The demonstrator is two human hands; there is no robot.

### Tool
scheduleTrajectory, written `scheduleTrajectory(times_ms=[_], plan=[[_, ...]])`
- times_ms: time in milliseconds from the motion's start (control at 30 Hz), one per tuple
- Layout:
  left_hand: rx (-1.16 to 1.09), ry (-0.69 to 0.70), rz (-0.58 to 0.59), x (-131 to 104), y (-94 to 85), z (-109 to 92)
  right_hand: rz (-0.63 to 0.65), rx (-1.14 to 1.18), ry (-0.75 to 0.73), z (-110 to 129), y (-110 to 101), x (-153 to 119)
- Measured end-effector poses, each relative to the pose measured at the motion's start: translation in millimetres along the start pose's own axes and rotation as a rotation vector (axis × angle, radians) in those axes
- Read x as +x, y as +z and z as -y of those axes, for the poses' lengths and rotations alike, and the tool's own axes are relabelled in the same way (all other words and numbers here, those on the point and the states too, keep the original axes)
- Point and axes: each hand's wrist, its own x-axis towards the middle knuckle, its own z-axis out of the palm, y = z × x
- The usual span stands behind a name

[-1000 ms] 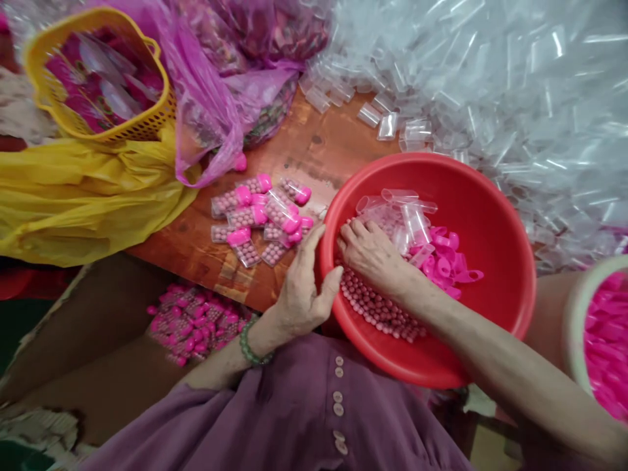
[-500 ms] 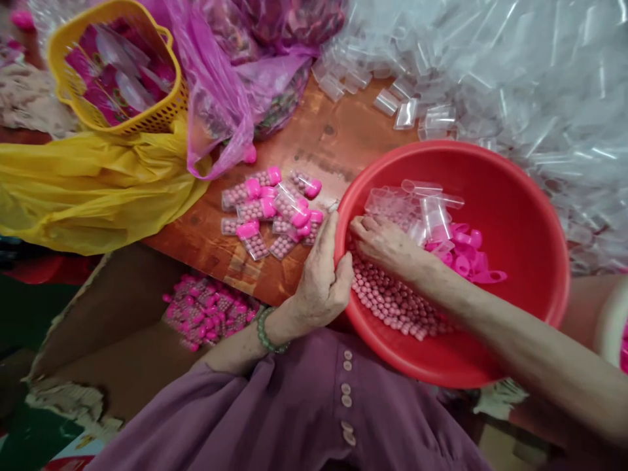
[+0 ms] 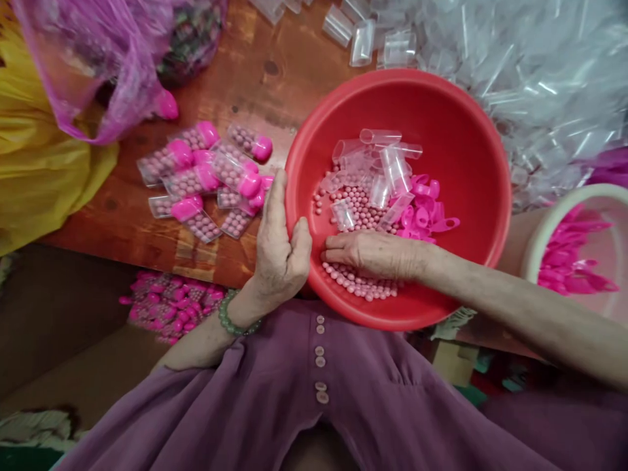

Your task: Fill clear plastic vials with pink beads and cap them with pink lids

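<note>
My left hand (image 3: 280,245) grips the left rim of a red basin (image 3: 471,144), thumb over the edge and fingers along the outside. Inside the basin, my right hand (image 3: 370,254) lies palm down on pink beads (image 3: 356,286) near the front left wall, fingers stretched out; its palm is hidden. Clear plastic tubes (image 3: 395,169) rest on the beads beyond it, beside bright pink caps (image 3: 420,212). Left of the basin, several bead-filled tubes with pink caps (image 3: 189,180) lie in a loose pile on the wooden table (image 3: 260,85).
Many clear tubes (image 3: 534,72) spread over the back right. A white-rimmed tub (image 3: 534,229) of pink pieces stands right of the basin. Purple (image 3: 122,91) and yellow (image 3: 39,157) bags lie at left. Below the table edge, a cardboard box (image 3: 73,366) holds more filled tubes (image 3: 174,307).
The view has shifted right and down. My right hand has moved toward the basin's near side, its fingers now straighter, uncovering beads and tubes behind it. My left hand stays on the rim.
</note>
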Motion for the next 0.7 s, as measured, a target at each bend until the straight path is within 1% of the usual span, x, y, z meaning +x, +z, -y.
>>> scheduleTrajectory(times_ms=[67, 133, 200, 300, 367, 433, 467, 500, 533, 600, 667, 700], plan=[[0.012, 0.006, 0.001, -0.2, -0.9, 0.9, -0.037, 0.198, 0.016, -2.8, 1.9, -6.2], [0.026, 0.014, 0.014, -0.2, -2.5, 2.3, -0.099, 0.37, 0.005, -6.5, 4.6, -10.4], [0.049, 0.018, 0.036, 0.3, -4.4, 4.0, -0.155, 0.511, -0.017, -9.5, 6.4, -12.5], [0.101, 0.047, 0.052, 3.4, -7.0, 4.4, -0.182, 0.696, -0.004, -9.9, 4.3, -13.4], [0.15, 0.104, 0.036, 7.2, -9.1, 0.7, -0.183, 0.796, 0.025, -7.7, 0.1, -14.3], [0.206, 0.195, 0.024, 11.6, -12.9, -7.1, -0.198, 0.868, 0.026, -5.3, -4.8, -16.2], [0.227, 0.248, 0.041, 13.6, -15.7, -12.2, -0.215, 0.892, 0.02, -4.4, -7.3, -17.7], [0.233, 0.298, 0.08, 15.4, -19.0, -18.0, -0.242, 0.904, 0.016, -4.0, -9.7, -19.5], [0.223, 0.342, 0.144, 17.0, -22.7, -24.1, -0.279, 0.904, 0.015, -3.9, -12.2, -21.4], [0.165, 0.387, 0.325, 19.9, -29.5, -36.2, -0.364, 0.872, 0.009, -4.4, -17.4, -25.7], [0.11, 0.37, 0.496, 23.4, -33.2, -46.1, -0.444, 0.831, -0.027, -4.1, -22.7, -30.1], [0.097, 0.34, 0.556, 25.7, -33.3, -49.8, -0.474, 0.819, -0.055, -3.2, -25.1, -32.3]])
